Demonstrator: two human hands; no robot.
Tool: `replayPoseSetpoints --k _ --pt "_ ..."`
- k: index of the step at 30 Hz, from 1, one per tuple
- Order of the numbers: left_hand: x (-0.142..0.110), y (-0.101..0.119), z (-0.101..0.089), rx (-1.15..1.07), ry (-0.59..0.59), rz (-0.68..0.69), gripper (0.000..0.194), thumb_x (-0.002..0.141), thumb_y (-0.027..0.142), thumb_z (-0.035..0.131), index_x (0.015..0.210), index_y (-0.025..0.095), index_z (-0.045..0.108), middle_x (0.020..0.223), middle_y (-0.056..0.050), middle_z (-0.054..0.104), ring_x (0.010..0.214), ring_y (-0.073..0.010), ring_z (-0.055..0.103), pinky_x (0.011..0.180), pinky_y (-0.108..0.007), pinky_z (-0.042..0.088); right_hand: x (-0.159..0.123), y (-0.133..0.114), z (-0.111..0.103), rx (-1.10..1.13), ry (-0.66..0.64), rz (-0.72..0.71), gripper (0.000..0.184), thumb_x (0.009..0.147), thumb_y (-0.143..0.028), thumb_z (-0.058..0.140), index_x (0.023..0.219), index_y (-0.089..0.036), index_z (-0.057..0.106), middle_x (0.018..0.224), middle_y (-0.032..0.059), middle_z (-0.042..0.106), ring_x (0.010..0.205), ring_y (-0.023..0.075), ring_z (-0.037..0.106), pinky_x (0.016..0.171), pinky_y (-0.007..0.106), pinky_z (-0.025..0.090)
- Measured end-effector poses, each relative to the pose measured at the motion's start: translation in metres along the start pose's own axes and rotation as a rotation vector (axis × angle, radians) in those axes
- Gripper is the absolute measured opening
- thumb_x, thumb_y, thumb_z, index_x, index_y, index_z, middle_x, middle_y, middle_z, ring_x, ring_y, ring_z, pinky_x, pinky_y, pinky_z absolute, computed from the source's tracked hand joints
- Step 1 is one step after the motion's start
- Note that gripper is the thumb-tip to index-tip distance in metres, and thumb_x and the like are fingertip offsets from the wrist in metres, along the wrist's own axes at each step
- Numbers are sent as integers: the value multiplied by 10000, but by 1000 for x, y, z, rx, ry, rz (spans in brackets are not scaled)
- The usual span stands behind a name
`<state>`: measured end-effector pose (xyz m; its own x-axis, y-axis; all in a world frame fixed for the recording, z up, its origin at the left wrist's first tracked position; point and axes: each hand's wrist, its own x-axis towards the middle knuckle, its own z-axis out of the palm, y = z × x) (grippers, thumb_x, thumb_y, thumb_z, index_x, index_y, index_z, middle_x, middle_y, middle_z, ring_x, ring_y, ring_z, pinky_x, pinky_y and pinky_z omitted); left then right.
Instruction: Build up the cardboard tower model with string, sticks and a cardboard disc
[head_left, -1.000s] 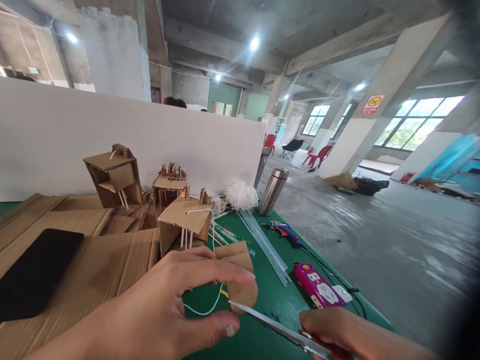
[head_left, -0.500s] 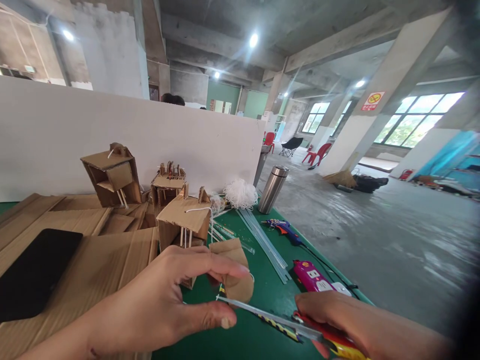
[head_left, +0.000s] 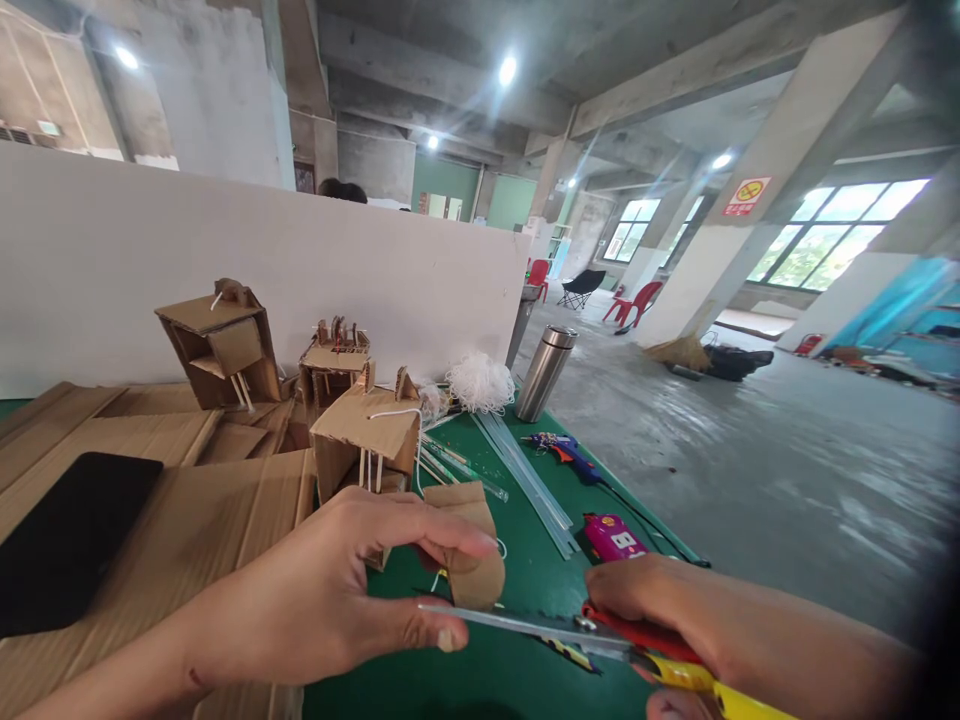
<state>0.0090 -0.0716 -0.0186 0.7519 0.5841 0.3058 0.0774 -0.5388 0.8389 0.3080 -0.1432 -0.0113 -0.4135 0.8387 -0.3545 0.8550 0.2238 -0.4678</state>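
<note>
Cardboard piece (head_left: 480,578): here it is, over the green table (head_left: 420,685)
Scissors (head_left: 529,623): blades right at its lower edge
Left hand (head_left: 360,580): fingers gripping the cardboard, thumb below
Right hand (head_left: 697,615): wrapped round the red-and-yellow handles
Beyond: pink power strip (head_left: 611,538), then glue gun (head_left: 571,460)

Matt, papery cardboard makes up the curved piece (head_left: 480,582) and the 3 box models (head_left: 364,425). The scissors (head_left: 611,644) join smooth, shiny metal blades (head_left: 525,625) to glossy plastic handles (head_left: 686,675). The flask (head_left: 545,377) is satiny metal, the long strips (head_left: 525,485) translucent plastic, the bench (head_left: 525,690) smooth, the floor (head_left: 675,490) glossy.
</note>
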Motion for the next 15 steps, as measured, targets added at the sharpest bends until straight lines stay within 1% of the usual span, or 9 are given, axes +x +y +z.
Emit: replayPoseSetpoints --k 3,5,8,11,15 --pt "0 -3 0 30 -8 14 287 827 299 761 1110 273 717 918 9 709 859 -165 629 726 -238 502 1 2 3 3 8 0 551 803 -645 548 1125 -204 621 914 96 685 697 237 615 573 295 447" --pt "0 -5 1 61 0 51 278 848 316 742 1120 262 711 972 -11 714 891 -181 633 728 -250 507 2 2 4 -4 7 5 538 814 -626 549 1137 -201 614 890 90 678 673 226 601 557 288 435" --pt "1 -7 3 112 54 138 251 866 328 725 1105 253 708 951 -18 725 821 -171 637 692 -245 501 3 2 6 -18 9 8 525 830 -632 526 1110 -197 620 875 89 670 661 217 581 544 284 422" --pt "2 -7 5 117 110 195 233 850 300 745 1078 263 708 863 2 723 729 -151 627 658 -227 497 2 0 6 4 18 22 614 827 -718 459 1102 -194 626 845 87 664 644 213 559 532 286 414" --pt "2 -9 6 65 131 242 314 814 229 781 1111 288 699 854 12 725 729 -151 638 674 -225 510 1 -4 6 56 2 15 815 767 -873 338 1047 -172 646 827 106 669 634 212 553 520 287 423"
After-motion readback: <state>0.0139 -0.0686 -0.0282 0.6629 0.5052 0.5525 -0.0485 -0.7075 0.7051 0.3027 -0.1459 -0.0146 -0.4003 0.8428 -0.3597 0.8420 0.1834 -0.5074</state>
